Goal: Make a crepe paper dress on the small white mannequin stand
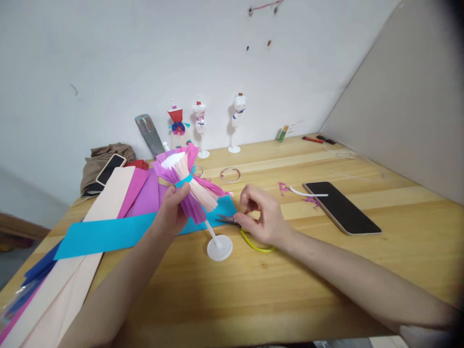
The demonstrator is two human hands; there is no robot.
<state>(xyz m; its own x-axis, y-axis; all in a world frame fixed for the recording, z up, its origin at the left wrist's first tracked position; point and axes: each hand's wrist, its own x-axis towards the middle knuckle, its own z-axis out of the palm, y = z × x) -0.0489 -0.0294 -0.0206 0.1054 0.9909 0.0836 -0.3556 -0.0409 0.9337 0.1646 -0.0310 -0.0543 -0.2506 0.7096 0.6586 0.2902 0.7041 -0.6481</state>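
The left hand (172,208) pinches a pink and purple paper dress (203,192) near its blue band. The dress is on a white stand (219,252) that leans, in front of the person. The right hand (264,215) is curled over the scissors (227,220), which have a yellow handle; I cannot tell if its fingers squeeze them. A long blue paper strip (112,237) lies behind the dress. To the right, a white strip (302,194) rests on a black phone (348,210). Near the wall, marks on a little green tube (283,134) are too tiny to read.
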